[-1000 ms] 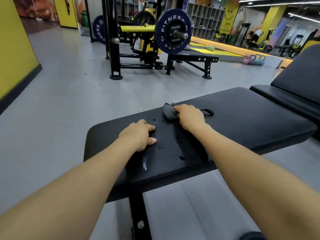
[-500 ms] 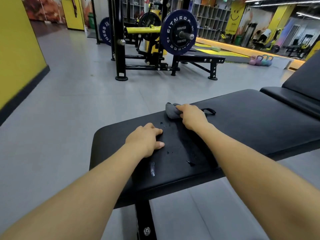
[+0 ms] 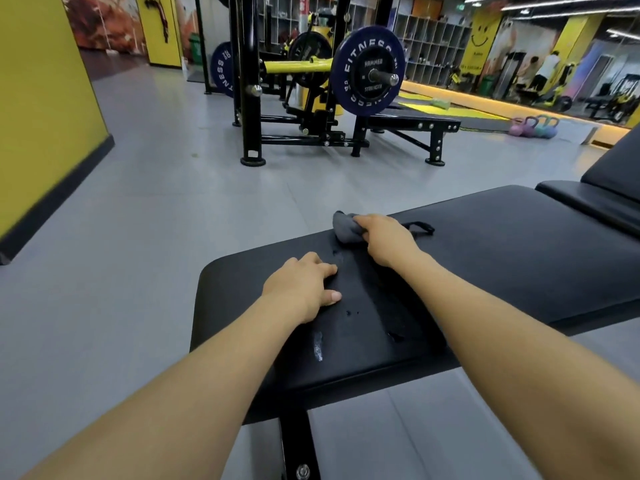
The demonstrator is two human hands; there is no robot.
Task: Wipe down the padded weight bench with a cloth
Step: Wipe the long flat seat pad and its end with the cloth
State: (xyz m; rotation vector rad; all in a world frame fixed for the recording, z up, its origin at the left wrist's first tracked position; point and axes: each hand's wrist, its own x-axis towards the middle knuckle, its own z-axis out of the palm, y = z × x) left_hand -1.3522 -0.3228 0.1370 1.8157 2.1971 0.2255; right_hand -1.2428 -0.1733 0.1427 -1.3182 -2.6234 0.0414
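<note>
Centre frame: right hand (image 3: 389,239) gripping grey cloth (image 3: 344,230) on black padded bench (image 3: 519,258); left hand (image 3: 299,285) resting flat, fingers relaxed, lower left of it.

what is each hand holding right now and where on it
The right hand grips the bunched grey cloth at its right side. The left hand holds nothing, resting on the bench pad.

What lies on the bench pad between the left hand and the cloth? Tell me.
In the head view, only bare black pad with a few small scuff marks separates the left hand from the grey cloth, which the right hand grips.
</note>
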